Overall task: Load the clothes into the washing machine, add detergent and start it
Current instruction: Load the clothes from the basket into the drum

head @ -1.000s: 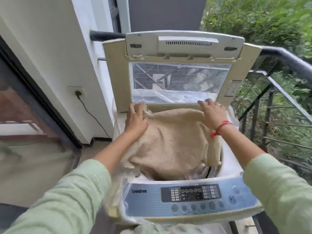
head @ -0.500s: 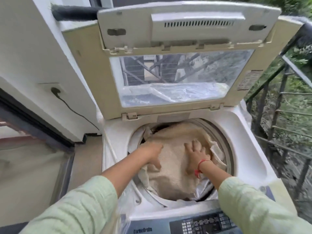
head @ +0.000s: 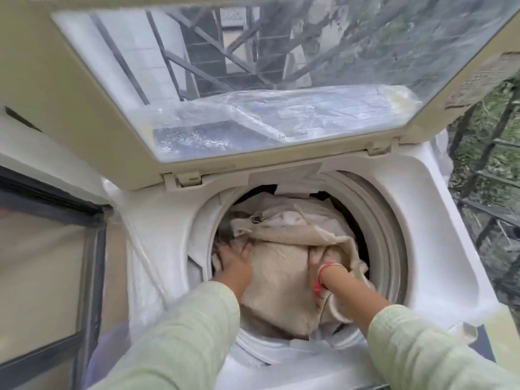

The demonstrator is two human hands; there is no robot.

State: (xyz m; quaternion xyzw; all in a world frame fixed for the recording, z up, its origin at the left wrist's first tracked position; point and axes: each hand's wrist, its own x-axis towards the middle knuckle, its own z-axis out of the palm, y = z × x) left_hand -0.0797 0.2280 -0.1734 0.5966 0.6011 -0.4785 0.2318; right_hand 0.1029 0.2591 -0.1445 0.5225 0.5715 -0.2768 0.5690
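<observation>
1. Balcony ground: a washing machine [head: 450, 249] stands between a dark-framed door [head: 90, 220] on its left and a metal railing [head: 478, 175] on its right, with greenery beyond.
2. The left hand [head: 233, 258] reaches down at the left edge of the drum [head: 377, 220], back upward and fingers sunk among the clothes. Blur hides whether they are spread flat or curled on fabric.
3. The right hand [head: 323, 258], marked by a red wrist thread [head: 327, 270], is buried in a fold at the right side of the load. Its fingers are covered, so its grasp cannot be told.
4. Both forearms slope steeply down from pale green sleeves [head: 183, 333], wrists near each other, a pose that suggests pressing the bulk lower.
5. Between the hands lies the beige cloth [head: 281, 285], filling the front of the drum. Behind it a white garment [head: 295, 218] sits toward the back edge.
6. The lid [head: 98, 94] is propped upright at the rear, leaving the opening free, and plastic wrap [head: 146, 263] clings to the machine's left side.
7. Loading looks nearly done. Detergent, not in view, and starting remain.
</observation>
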